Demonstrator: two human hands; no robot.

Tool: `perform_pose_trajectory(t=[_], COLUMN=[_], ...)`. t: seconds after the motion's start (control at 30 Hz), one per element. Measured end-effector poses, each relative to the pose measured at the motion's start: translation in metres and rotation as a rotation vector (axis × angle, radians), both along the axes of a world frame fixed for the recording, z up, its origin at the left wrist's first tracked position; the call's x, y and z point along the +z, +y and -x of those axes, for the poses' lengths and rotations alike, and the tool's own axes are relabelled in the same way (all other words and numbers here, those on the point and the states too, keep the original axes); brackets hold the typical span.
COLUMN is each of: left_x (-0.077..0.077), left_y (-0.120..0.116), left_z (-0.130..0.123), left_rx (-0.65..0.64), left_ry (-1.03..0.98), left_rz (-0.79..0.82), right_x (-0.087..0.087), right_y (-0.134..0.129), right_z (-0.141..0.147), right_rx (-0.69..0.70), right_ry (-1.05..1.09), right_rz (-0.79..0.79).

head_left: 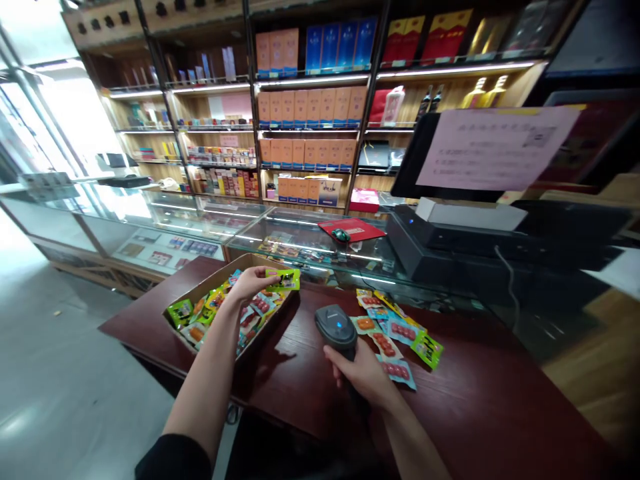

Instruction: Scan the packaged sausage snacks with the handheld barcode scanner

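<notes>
1. The left hand (pixel 247 283) pinches a green snack packet (pixel 285 280) between thumb and fingers, a narrow grip at the packet's near end. The packet's long axis runs sideways across the person's front, its free end pointing toward the right hand.
2. The right hand (pixel 363 373) is closed around the grip of a handheld barcode scanner (pixel 336 330), a full wrap. The scanner tilts up and away from the person, with a small blue light glowing on top. Its head sits near the green packet, though the two are not touching, and the right hand is the farther of the two from the packet.
3. Under the left hand lies a cardboard tray (pixel 270 330) heaped with colourful snack packets (pixel 240 310). Just right of the right hand, loose packets (pixel 395 333) lie fanned out on a dark red wooden tabletop (pixel 465 393).
4. Ahead of the hands stands a glass display counter (pixel 165 247) holding a red mat (pixel 353 229) and a computer mouse (pixel 341 235). Ahead and to the right sits a black point-of-sale unit (pixel 425 247), and shelves of boxed goods (pixel 310 107) rise beyond.
5. Writing: the packet labels are too small to read from here, and the paper notice (pixel 495 148) above the till is printed but blurred — no brand can be made out.
</notes>
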State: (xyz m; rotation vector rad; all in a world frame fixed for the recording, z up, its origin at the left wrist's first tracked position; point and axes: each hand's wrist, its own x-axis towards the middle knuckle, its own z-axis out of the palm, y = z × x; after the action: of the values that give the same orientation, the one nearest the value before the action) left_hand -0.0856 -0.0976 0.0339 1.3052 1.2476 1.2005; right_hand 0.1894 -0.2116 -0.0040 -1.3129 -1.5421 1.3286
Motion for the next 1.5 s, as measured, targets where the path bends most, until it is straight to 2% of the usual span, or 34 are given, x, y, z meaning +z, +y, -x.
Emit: perform_pose_trajectory(t=[0.13,0.23,0.33,0.43,0.53,0.63,0.83,1.03,1.2,1.33,1.43,1.5], left_x=[0.010,0.014,0.015,0.012,0.004,-0.010,-0.042,-0.060,-0.068,-0.083,-0.093,-0.096], left_y=[-0.020,-0.040,-0.054,-0.057,-0.048,-0.034,-0.002,0.012,0.011,0.001,-0.013,-0.023], left_z=[0.062,0.097,0.112,0.104,0.073,0.023,-0.088,-0.174,-0.230,-0.266,-0.285,-0.293], left_rx=[0.166,0.273,0.321,0.282,0.170,0.041,-0.188,-0.405,-0.552,-0.701,-0.786,-0.769], left_ry=[-0.052,-0.098,-0.094,-0.064,-0.032,-0.023,-0.006,0.037,0.063,0.128,0.359,0.616], left_rz=[0.004,-0.014,-0.010,-0.013,0.005,0.034,0.059,0.105,0.137,0.126,0.080,-0.040], right_x=[0.002,-0.001,-0.005,-0.007,-0.004,-0.003,-0.014,-0.024,-0.027,-0.029,-0.030,-0.030], right_y=[0.007,0.013,0.017,0.015,0.011,0.005,-0.008,-0.027,-0.045,-0.058,-0.066,-0.070], right_z=[0.019,0.035,0.047,0.050,0.041,0.022,-0.038,-0.102,-0.143,-0.163,-0.172,-0.176], right_rx=[0.050,0.130,0.184,0.192,0.153,0.075,-0.171,-0.354,-0.514,-0.587,-0.617,-0.622], right_ry=[-0.009,-0.003,-0.002,-0.006,-0.012,-0.001,0.078,0.082,0.103,0.132,0.137,0.133], right_rz=[0.008,-0.009,-0.009,0.006,0.010,-0.007,0.003,0.011,0.020,0.028,0.036,0.039])
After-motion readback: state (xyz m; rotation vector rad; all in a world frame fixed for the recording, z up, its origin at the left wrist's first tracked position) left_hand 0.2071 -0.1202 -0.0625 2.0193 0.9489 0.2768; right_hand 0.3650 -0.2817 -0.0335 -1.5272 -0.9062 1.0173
